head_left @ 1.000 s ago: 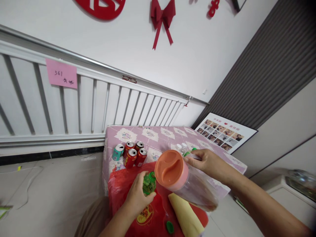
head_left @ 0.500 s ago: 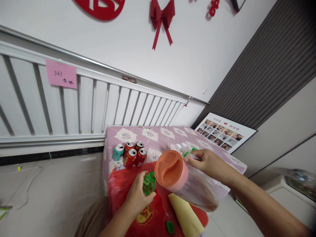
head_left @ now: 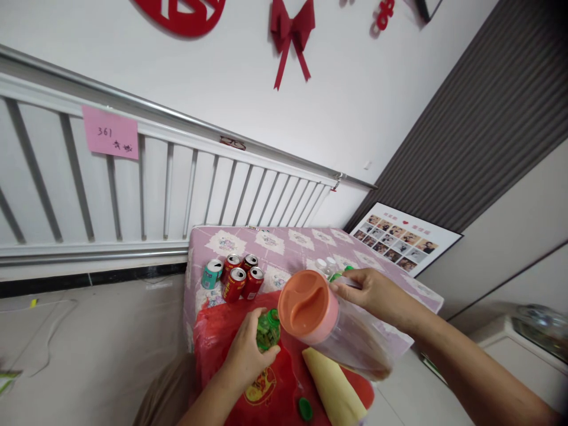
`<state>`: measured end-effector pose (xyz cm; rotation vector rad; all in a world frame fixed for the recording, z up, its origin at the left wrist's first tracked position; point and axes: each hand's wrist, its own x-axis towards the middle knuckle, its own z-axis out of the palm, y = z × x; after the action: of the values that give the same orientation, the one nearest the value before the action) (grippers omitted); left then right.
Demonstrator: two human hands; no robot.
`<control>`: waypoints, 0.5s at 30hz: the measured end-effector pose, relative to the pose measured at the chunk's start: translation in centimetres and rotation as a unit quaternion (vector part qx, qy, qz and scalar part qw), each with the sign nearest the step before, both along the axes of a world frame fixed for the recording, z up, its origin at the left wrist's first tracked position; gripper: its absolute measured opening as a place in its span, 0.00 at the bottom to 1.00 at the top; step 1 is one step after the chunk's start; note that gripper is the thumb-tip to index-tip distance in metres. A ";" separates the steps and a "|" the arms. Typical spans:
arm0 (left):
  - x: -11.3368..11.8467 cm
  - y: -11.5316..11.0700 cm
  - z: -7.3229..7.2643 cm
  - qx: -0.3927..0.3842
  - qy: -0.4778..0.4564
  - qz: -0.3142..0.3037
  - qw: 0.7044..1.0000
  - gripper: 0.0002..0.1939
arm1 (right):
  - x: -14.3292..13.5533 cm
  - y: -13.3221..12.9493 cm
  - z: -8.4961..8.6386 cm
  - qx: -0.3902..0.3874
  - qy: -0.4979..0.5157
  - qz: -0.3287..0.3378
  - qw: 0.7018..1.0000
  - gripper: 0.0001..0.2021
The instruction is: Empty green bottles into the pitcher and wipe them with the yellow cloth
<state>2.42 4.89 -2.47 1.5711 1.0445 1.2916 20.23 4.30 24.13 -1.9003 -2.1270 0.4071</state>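
My left hand (head_left: 248, 349) is wrapped round a green plastic bottle (head_left: 268, 332) with its cap off, held over a red plastic bag (head_left: 213, 331). Tilted toward the bottle's mouth is a clear pitcher (head_left: 355, 343) with an orange-pink lid, brownish liquid showing inside. My right hand (head_left: 368, 290) grips the pitcher by its handle. The lid's edge is close beside the bottle neck; whether they touch, I cannot tell. A green cap (head_left: 305, 408) lies on the red bag, next to a folded yellow cloth or paper (head_left: 335, 384).
Several opened drink cans (head_left: 234, 285) stand on the purple floral tablecloth (head_left: 302, 238), left of the hands. Clear and green bottles (head_left: 328, 267) stand partly hidden behind the pitcher. A white radiator (head_left: 177, 195) runs behind the table; a framed photo board (head_left: 402, 236) leans at the right.
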 end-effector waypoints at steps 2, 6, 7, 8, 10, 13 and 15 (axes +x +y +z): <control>0.0 0.0 0.0 0.000 0.001 0.000 1.000 0.36 | 0.0 0.0 0.0 -0.009 -0.001 -0.002 1.000 0.19; 0.0 -0.1 0.0 0.001 0.004 0.001 1.000 0.36 | -0.1 0.0 0.0 -0.007 -0.001 -0.006 1.000 0.20; 0.0 -0.1 0.1 0.001 0.004 0.001 1.000 0.36 | -0.1 0.0 0.1 -0.006 -0.001 -0.005 1.000 0.20; 0.0 -0.1 0.1 0.001 0.005 0.001 1.000 0.36 | -0.1 0.0 0.0 -0.006 -0.002 -0.006 1.000 0.20; 0.0 -0.1 0.1 0.001 0.006 0.000 1.000 0.36 | 0.0 0.0 0.0 -0.009 -0.003 -0.004 1.000 0.20; 0.0 -0.1 0.1 0.001 0.008 -0.001 1.000 0.36 | 0.2 0.0 -0.1 -0.012 -0.001 0.003 1.000 0.19; 0.0 -0.1 0.1 0.000 0.009 -0.002 1.000 0.36 | 0.3 0.0 -0.1 -0.003 -0.001 0.001 1.000 0.18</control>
<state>2.40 4.82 -2.39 1.5865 1.0536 1.2762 20.48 4.31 23.98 -1.9033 -2.1308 0.4138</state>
